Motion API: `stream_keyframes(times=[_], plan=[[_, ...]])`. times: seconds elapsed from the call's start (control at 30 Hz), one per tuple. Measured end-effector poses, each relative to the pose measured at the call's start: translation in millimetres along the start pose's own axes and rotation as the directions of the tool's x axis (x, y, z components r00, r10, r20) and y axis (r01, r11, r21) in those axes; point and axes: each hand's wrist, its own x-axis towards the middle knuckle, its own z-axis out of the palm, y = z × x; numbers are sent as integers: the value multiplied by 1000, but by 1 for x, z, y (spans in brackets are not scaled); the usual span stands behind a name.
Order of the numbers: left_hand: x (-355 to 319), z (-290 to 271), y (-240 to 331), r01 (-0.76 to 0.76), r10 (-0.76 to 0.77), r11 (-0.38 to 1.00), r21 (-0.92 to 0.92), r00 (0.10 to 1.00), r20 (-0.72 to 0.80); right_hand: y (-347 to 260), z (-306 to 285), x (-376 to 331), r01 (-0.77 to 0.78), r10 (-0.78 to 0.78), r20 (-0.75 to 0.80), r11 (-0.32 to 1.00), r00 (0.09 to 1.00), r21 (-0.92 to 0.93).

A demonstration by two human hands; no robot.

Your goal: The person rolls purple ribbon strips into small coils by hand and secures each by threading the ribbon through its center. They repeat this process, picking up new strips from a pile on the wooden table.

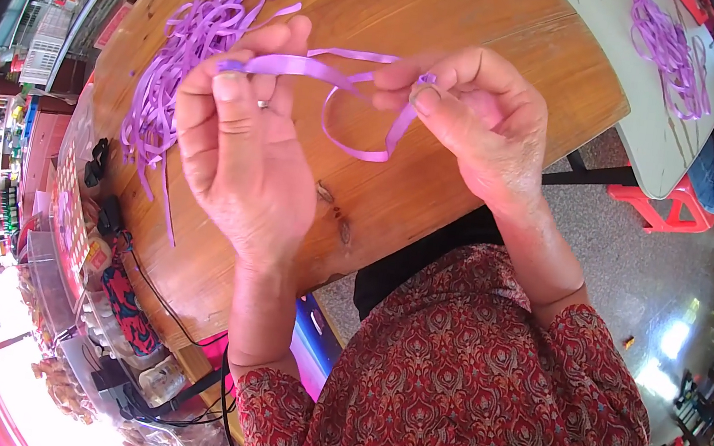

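Two hands pinch one purple ribbon between thumb and fingers: from the left hand it leads toward three o'clock, from the right hand toward nine, its long axis spanning them. A ribbon pile lies on the wooden table at ten o'clock, nearer the left hand.

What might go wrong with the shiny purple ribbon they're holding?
Maybe these things:
1. The purple ribbon could slip, since the left hand and right hand seem to pinch it between thumb and fingers.
2. The loose loop hanging near the right hand might twist or knot.
3. The heap of purple ribbons on the wooden table looks jumbled, so pulling one strand could tangle others.
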Motion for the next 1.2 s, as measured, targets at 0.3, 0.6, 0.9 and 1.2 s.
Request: stream_keyframes(times=[0.3, 0.6, 0.9, 1.2], plan=[[-4, -3, 11, 328, -309, 936, -131, 940, 148, -12, -9, -1, 89, -71, 100, 977, 992, -194], [-20, 10, 7, 418, -419, 908, 36, 902, 103, -17, -9, 0, 95, -85, 56, 971, 995, -219], [-25, 18, 9, 341, -360, 916, 213, 932, 53, -23, -6, -2, 167, -131, 133, 935, 982, -313], [-29, 14, 0, 211, -252, 935, 285, 961, 116, -30, -11, 4, 302, -142, 316, 783, 938, -544]])
